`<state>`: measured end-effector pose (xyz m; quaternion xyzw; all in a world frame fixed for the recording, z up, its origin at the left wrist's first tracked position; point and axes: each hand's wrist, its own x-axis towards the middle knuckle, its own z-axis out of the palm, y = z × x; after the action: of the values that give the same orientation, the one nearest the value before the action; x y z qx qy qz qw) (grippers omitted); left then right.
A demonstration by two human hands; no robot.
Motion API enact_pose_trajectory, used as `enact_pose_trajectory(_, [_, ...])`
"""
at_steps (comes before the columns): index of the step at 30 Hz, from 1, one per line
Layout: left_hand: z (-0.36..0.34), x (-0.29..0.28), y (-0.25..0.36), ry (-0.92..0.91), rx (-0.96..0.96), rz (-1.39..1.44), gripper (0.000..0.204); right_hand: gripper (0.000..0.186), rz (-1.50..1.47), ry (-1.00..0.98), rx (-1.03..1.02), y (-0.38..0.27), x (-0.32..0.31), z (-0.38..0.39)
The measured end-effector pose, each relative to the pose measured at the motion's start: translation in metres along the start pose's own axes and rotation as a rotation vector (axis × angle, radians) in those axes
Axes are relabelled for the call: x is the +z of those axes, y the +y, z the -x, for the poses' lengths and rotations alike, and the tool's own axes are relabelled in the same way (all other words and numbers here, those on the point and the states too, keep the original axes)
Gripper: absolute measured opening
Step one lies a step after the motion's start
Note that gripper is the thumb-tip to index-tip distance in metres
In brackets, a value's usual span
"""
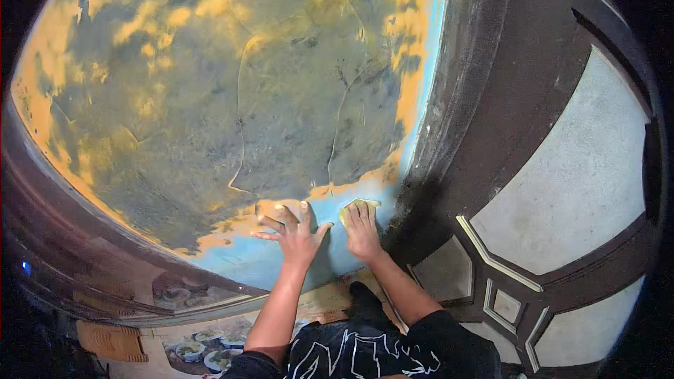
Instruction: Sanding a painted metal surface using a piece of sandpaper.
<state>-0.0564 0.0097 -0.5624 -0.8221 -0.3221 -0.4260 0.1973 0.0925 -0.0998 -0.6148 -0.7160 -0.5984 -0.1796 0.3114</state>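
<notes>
In front of me is a large wall panel (pixel 189 112) with patchy grey and orange-yellow areas and several thin cracks. A band of light blue (pixel 242 256) runs along its lower part and up the right edge. My left hand (pixel 295 237) rests on the panel with fingers spread, where orange meets blue. To its right, my right hand (pixel 361 231) presses a thin yellow pad (pixel 345 215) against the blue band. The fingers cover most of the pad, so I cannot tell whether it is sandpaper or a sponge.
Dark brown trim (pixel 449 84) frames the panel, with pale inset panels (pixel 569 175) on the right. At the lower left are a picture of bowls of food (pixel 221 358) and a brown slatted object (pixel 112 341). My dark shoe (pixel 365 302) shows below my hands.
</notes>
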Motion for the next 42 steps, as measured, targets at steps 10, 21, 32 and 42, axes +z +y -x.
enact_pose_trajectory(10, [0.001,0.003,0.002,-0.022,0.026,-0.024,0.119,0.051,-0.037,0.082,0.049,0.015,-0.013,-0.010])
enact_pose_trajectory(21, [0.003,0.009,0.004,-0.043,-0.014,0.052,0.107,0.057,0.050,0.109,0.141,0.040,-0.002,-0.007])
enact_pose_trajectory(32, [0.003,0.007,0.004,-0.027,-0.014,0.035,0.112,0.053,0.015,0.048,0.158,0.036,-0.013,-0.014])
enact_pose_trajectory(42, [0.003,0.012,0.004,-0.046,-0.023,0.043,0.106,0.060,-0.013,0.130,0.153,0.023,-0.008,-0.012])
